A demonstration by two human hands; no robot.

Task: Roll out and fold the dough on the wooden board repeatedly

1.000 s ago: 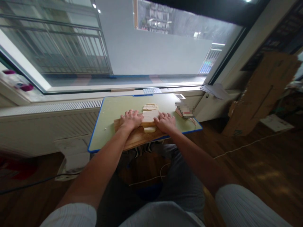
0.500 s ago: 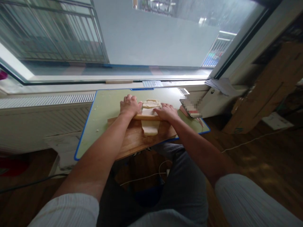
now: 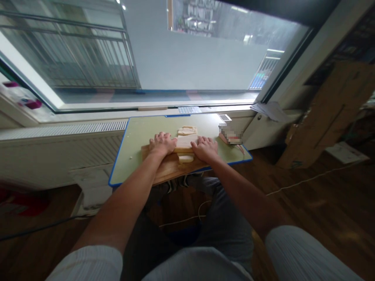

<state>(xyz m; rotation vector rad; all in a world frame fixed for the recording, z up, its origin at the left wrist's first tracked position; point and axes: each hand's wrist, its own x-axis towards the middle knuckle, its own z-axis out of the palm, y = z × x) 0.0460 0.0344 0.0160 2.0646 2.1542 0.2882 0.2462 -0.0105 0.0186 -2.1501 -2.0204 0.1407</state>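
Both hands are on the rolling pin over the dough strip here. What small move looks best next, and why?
Probably push the rolling pin away, toward the window. The left hand and right hand press its ends near the dough strip's near end, on the wooden board, so most of the strip lies beyond the pin.

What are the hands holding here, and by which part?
A rolling pin lying across the dough: left hand on its left end, right hand on its right end.
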